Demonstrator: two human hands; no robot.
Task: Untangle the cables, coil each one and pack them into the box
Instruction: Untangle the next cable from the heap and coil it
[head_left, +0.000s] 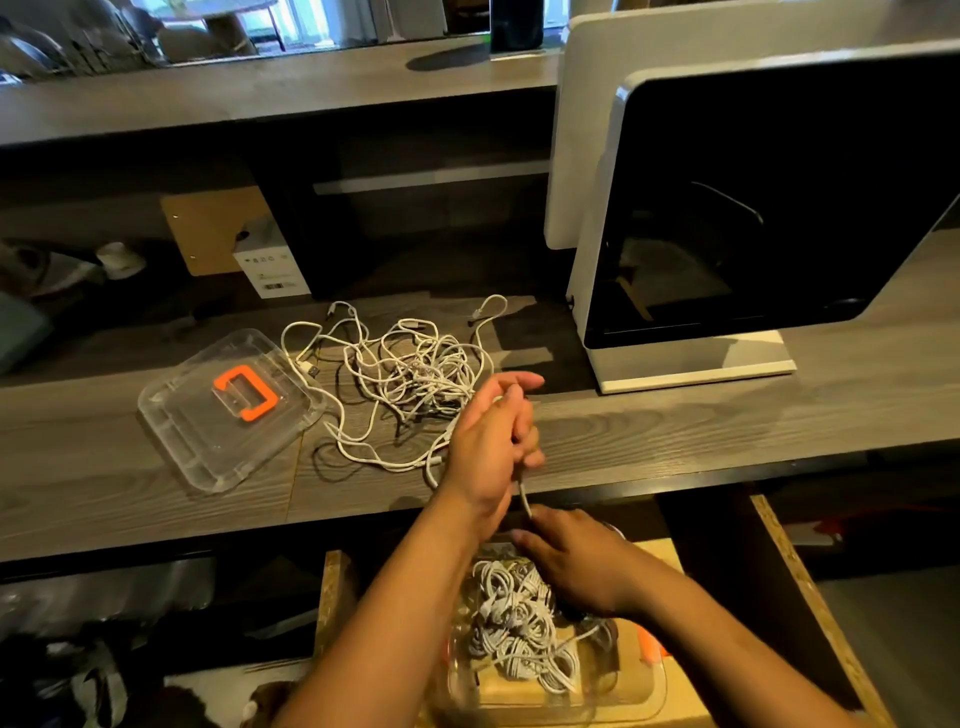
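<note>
I'm seeing the left hand closing its grip around a white cable at the middle of the frame, over the tabletop edge. The right hand, just below, seems to be pinching that cable's lower end, though blur is hiding the fingertips. The tangle of cables is lying on the tabletop left of the hands, beside the clear lid. The box is sitting at bottom centre, holding coiled cables.
</note>
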